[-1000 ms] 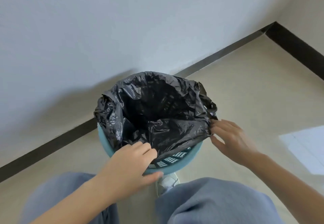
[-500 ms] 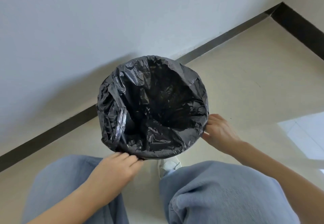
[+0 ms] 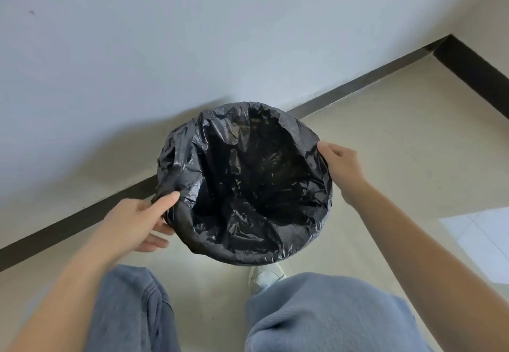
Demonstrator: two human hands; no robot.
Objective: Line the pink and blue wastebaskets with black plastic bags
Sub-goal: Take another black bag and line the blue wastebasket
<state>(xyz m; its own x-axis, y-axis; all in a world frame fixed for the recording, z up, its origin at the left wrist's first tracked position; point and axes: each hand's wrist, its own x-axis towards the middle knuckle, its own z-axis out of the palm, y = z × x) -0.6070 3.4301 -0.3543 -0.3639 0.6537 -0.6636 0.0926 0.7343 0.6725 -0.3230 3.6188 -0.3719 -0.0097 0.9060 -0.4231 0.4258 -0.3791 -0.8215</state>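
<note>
A black plastic bag [image 3: 248,186] lies stretched over a round wastebasket on the floor, its mouth open wide and its edge folded down all round, so the basket itself is hidden. My left hand [image 3: 137,222] pinches a bunched fold of the bag at the basket's left side. At the right rim, my right hand [image 3: 341,164] grips the bag's edge, thumb on top. No pink basket is in view.
The basket stands close to a white wall [image 3: 192,34] with a dark skirting strip [image 3: 82,216] and a room corner at the right. My knees in blue trousers [image 3: 316,316] and a white shoe [image 3: 264,276] sit just in front of it. A bright sunlit patch [image 3: 479,236] lies at right.
The blue basket showed under the bag a second ago; the bag has since been pulled down over the rim. Both hands moved from the near rim up to the left and right sides.
</note>
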